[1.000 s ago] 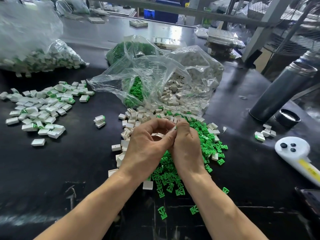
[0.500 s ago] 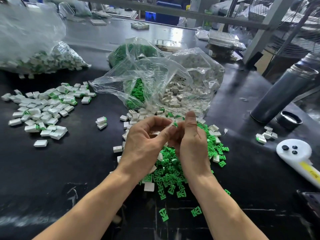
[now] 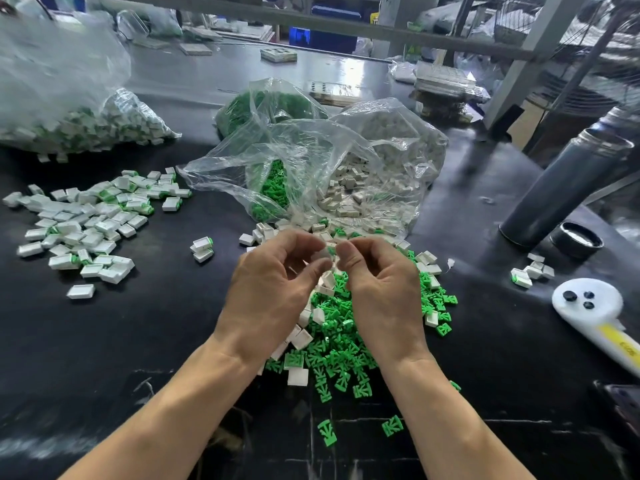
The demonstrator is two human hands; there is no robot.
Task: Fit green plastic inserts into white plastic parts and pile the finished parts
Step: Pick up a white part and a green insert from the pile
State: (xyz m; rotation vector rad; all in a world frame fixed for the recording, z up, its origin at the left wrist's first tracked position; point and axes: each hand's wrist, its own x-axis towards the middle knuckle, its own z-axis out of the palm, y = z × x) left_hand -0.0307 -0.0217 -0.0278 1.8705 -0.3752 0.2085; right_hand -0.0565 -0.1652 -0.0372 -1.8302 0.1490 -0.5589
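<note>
Holding: left hand (image 3: 273, 289) and right hand (image 3: 384, 289) are raised together over the loose parts, fingertips nearly meeting.
Left grip: thumb and curled fingers pinch a white part (image 3: 320, 255), blurred.
Right grip: fingers curled, thumb against forefinger at a speck of green; whether it grips an insert I cannot tell.
Below the hands: green inserts (image 3: 341, 358) heaped on the desk (image 3: 138, 341) near its front edge, white parts mixed in.
Behind: open clear bag (image 3: 311, 161) spilling white parts and green inserts.
Left side of desk: finished pile (image 3: 90, 220), white with green showing; two more (image 3: 202, 249) lie apart between pile and hands.
Right edge: grey flask (image 3: 564, 188), its cap (image 3: 576, 239) beside it, white handset (image 3: 595, 313).
</note>
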